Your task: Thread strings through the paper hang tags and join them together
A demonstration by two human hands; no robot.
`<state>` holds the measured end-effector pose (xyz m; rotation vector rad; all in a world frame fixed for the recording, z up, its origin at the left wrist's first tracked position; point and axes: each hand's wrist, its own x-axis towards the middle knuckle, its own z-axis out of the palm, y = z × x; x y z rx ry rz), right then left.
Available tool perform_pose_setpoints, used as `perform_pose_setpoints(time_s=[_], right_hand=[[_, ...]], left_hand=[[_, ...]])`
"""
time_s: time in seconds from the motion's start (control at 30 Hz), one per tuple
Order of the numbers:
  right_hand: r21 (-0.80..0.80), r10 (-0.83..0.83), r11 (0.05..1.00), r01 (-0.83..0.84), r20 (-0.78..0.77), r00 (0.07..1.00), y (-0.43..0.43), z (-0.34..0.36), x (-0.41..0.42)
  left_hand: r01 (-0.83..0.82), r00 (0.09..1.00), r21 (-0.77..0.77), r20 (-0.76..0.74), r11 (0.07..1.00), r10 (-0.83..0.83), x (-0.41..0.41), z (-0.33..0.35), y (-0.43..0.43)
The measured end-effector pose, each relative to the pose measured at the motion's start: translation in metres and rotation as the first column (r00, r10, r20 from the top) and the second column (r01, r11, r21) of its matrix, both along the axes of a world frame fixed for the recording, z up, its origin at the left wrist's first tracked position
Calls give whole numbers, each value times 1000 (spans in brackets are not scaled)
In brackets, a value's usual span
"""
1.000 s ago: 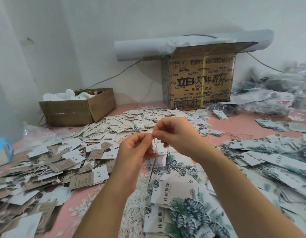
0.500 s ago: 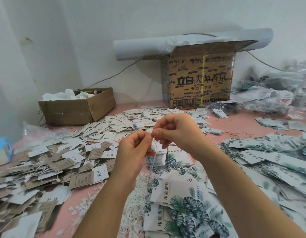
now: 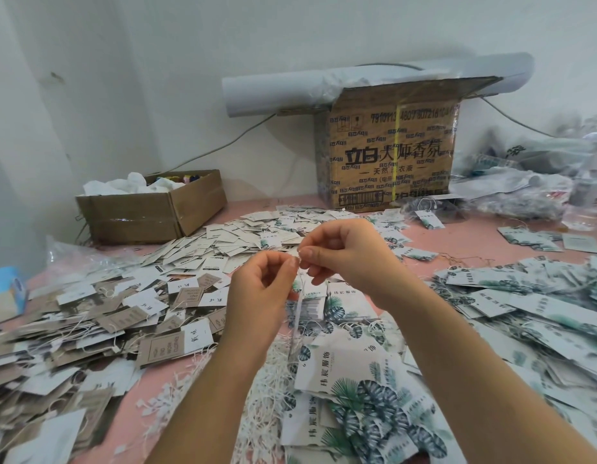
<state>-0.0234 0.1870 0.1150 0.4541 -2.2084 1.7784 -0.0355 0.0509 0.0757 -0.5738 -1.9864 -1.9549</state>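
"Paper hang tags, the white ones printed with green leaves (image 3: 367, 393): where did they lie?"

"In a heap on the pink desk (image 3: 464, 244), right under the person's forearms. A second spread (image 3: 531, 316) of the same kind lay off to the right. Brown-and-white card tags (image 3: 106, 324) covered the left side, and plain white tags (image 3: 223, 244) ran back toward the wall."

"And the hands?"

"Both were raised over the middle of the desk, fingertips nearly meeting. The left hand (image 3: 260, 296) pinched a thin white string (image 3: 299, 267) between thumb and forefinger. The right hand (image 3: 344, 259) pinched the same string just above, its other fingers curled under."

"Was a tag on that string?"

"A narrow pale strip (image 3: 297, 309) hung straight down beneath the fingers. Whether it was a tag seen edge-on, I couldn't tell."

"Any loose strings?"

"A tangle of white strings (image 3: 267, 380) lay on the desk between the forearms, beside the leaf-printed heap."

"What stood at the back?"

"An open brown cardboard box (image 3: 149, 219) stuffed with white wrapping stood at the left. A taller printed cardboard carton (image 3: 391, 155) stood against the wall, with a white paper roll (image 3: 273, 95) lying across its top. Clear plastic bags (image 3: 525, 189) were piled at the far right, and a blue box (image 3: 5, 289) showed at the left edge."
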Motion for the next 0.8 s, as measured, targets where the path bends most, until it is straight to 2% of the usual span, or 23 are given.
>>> perform_pose_setpoints(time_s=[0.8], right_hand=[[53, 17, 998, -19, 27, 999, -1, -1, 0]], left_hand=[[-28, 999, -49, -40, 998, 26, 1, 0, 0]])
